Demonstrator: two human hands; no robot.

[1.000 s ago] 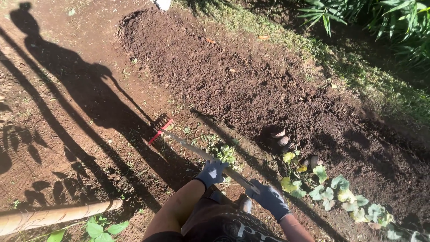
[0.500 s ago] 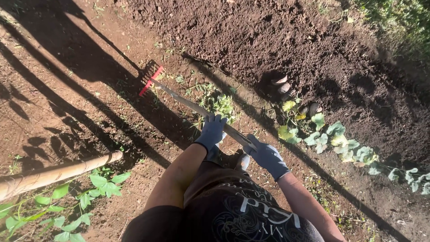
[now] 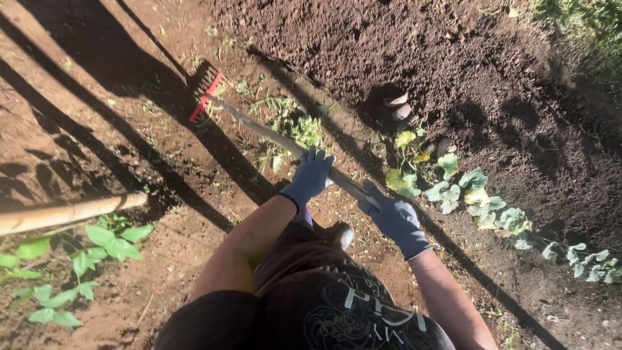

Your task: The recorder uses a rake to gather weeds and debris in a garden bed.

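1. Bare reddish-brown garden soil (image 3: 97,129) fills the left and centre of the frame, crossed by long dark shadows, while a darker bed of loose tilled earth (image 3: 453,58) takes up the upper right
2. The person's left hand in a blue-grey work glove (image 3: 311,175) sits just above the centre of the frame, its fingers curled around the long weathered wooden rake handle (image 3: 272,135)
3. The right hand in a matching blue-grey glove (image 3: 395,219) sits lower and to the right of the left one, its fingers also wrapped closed around the near end of the same handle
4. The handle runs diagonally from the two hands up toward the upper left, ending in the red toothed rake head (image 3: 205,96), which rests on the soil in the upper left of the frame, partly in shadow
5. Small green weeds (image 3: 295,126) lie on the ground just beside the middle of the handle
6. A trailing vine with pale green and yellowing leaves (image 3: 479,194) stretches from the centre right toward the lower right corner
7. A pale round wooden pole (image 3: 65,212) enters from the left edge, with broad-leaved green seedlings (image 3: 103,243) just beneath it
8. The person's dark patterned shirt (image 3: 337,311) fills the bottom centre
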